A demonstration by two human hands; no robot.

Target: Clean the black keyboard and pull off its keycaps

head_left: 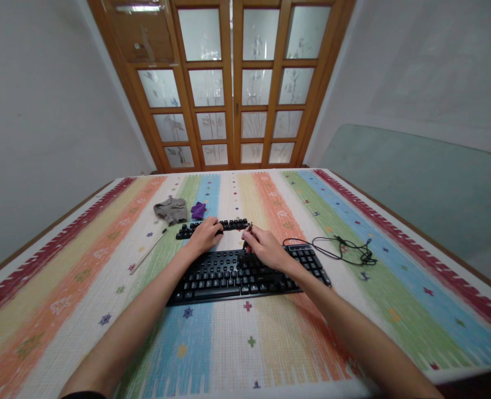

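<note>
A black keyboard point(218, 282) lies across the striped cloth; bare sockets show in its upper rows, while keycaps cover the lower ones. Behind it, loose black keycaps point(235, 224) stand in rows. My left hand point(206, 234) is among these keycaps, its fingers curled together at their near side; whatever is between the fingertips is hidden. Over the keyboard's upper middle, my right hand point(264, 246) is closed around a small, thin dark tool point(250, 228), whose lower end points down at the sockets. The tool's exact kind is too small to make out.
A grey rag point(170, 210) and a purple cloth point(198, 210) lie at the back left. Nearer stands out a toothbrush-like white stick point(148, 252) with a dark tip. The keyboard's black cable point(341, 249) is coiled at the right. Wooden glazed doors point(233, 111) stand beyond the table.
</note>
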